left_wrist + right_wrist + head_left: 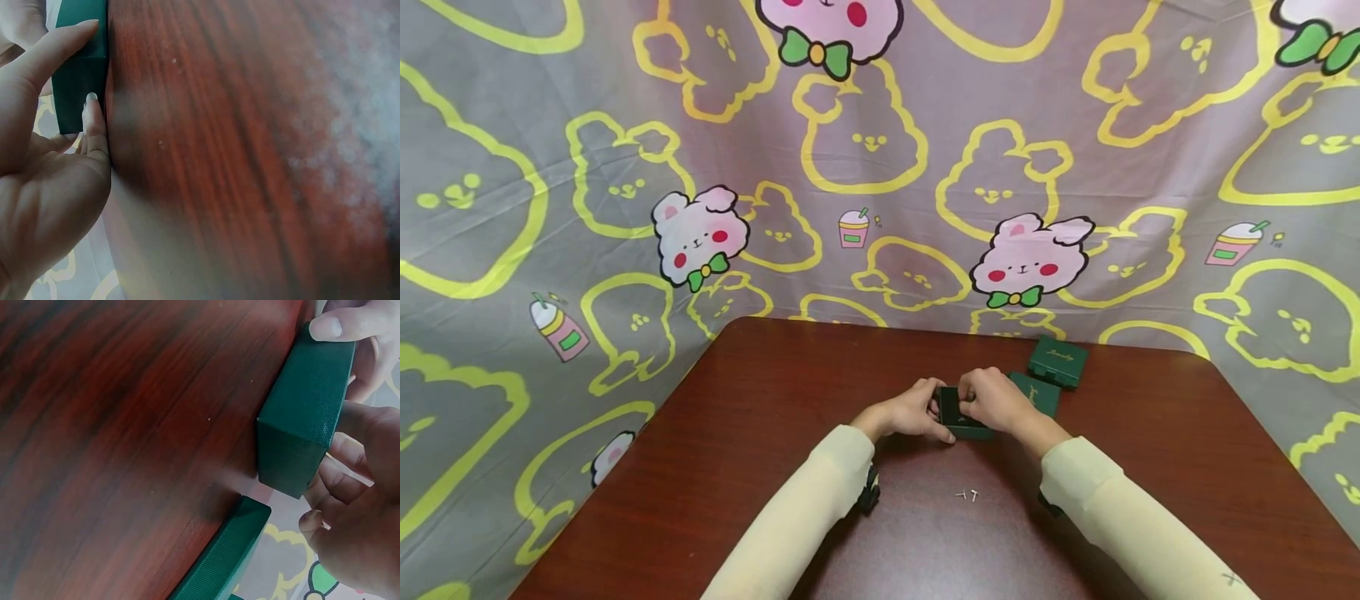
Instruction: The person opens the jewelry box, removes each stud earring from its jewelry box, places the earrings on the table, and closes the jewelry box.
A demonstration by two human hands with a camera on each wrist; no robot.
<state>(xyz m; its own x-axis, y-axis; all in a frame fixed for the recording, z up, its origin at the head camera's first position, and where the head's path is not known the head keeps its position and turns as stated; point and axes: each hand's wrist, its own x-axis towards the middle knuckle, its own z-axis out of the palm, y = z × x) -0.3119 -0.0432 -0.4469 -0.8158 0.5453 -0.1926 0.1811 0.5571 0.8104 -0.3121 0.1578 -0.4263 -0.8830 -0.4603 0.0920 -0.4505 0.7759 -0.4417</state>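
A small green box (972,433) with a black insert (950,407) sits topless on the table. My left hand (917,412) grips its left side, thumb at the near corner and fingers around the far side. In the left wrist view, that thumb lies along the green wall (78,81). My right hand (997,402) is over the box with curled fingers, the fingertips right at the insert. In the right wrist view the box wall (306,394) hides those fingertips, and I cannot tell what they pinch.
Two tiny metallic pieces (967,495) lie on the brown table (820,375) nearer to me. Just right of the box is a green lid (1036,391) with gold lettering. Behind it stands another green box (1058,360). A patterned cloth (910,192) hangs around the table's back and sides.
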